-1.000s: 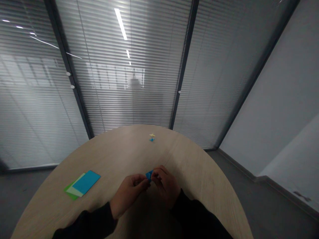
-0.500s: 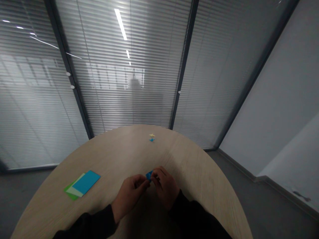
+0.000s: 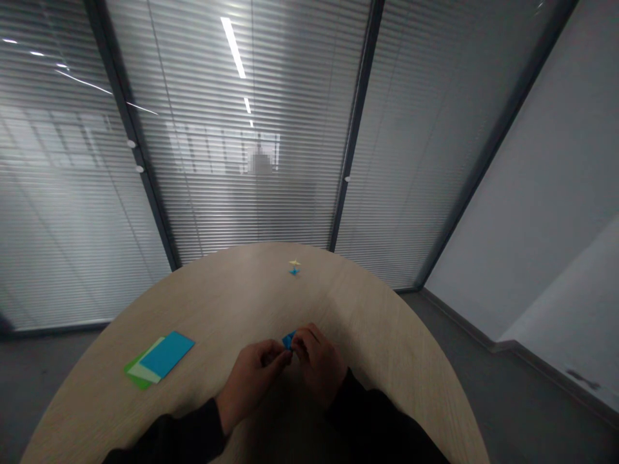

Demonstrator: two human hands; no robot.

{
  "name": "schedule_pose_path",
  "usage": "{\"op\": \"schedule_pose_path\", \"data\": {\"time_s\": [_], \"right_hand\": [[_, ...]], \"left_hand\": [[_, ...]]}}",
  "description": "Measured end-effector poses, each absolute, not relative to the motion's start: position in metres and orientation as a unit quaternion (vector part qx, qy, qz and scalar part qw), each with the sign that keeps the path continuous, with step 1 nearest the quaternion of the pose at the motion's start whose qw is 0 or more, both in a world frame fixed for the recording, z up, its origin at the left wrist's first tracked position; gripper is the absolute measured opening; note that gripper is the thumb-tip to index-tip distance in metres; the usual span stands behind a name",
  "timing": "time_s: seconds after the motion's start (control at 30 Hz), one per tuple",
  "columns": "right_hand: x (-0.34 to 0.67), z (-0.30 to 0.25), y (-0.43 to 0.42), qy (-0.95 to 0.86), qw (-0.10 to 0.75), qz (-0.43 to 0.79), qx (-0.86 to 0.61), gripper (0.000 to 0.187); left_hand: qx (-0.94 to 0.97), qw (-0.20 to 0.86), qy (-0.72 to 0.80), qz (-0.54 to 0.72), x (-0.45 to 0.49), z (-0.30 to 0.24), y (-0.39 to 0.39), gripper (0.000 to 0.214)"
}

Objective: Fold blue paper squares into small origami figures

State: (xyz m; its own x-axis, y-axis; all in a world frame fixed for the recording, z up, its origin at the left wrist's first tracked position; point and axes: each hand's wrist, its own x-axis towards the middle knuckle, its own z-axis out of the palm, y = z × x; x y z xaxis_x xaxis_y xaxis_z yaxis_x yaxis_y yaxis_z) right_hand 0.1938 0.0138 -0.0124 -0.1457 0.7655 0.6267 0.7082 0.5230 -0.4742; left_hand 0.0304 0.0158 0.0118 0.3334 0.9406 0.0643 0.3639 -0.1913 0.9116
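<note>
A small folded piece of blue paper (image 3: 289,339) is pinched between my two hands, over the near middle of the table. My left hand (image 3: 251,376) grips its lower left side with thumb and forefinger. Fingers of my right hand (image 3: 319,361) are closed on its right side and hide much of it. The exact shape of the folds cannot be made out.
On the round wooden table (image 3: 232,296), blue sheets (image 3: 169,354) overlap green sheets (image 3: 140,380) at the left. Toward the far edge stand a small yellow folded paper figure (image 3: 294,263) and a blue one (image 3: 294,272). Blinds-covered glass walls (image 3: 261,206) rise behind.
Both hands stay almost in place on the blue paper, with only slight finger movement. The sheets and the small figures have not moved.
</note>
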Motion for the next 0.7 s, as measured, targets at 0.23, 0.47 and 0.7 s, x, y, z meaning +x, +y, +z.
{"op": "schedule_pose_path", "data": {"time_s": [0.23, 0.47, 0.7], "right_hand": [[0.200, -0.006, 0.012, -0.756, 0.455, 0.103, -0.459, 0.013], [0.204, -0.003, 0.012, -0.739, 0.473, 0.178, -0.446, 0.010], [0.203, -0.001, 0.011, -0.722, 0.484, 0.187, -0.457, 0.009]], "left_hand": [[0.690, 0.440, 0.461, 0.343, 0.030, 0.011, 0.017, 0.030], [0.686, 0.455, 0.462, 0.330, 0.029, 0.015, 0.017, 0.027], [0.701, 0.438, 0.452, 0.335, 0.028, 0.011, 0.019, 0.028]]}}
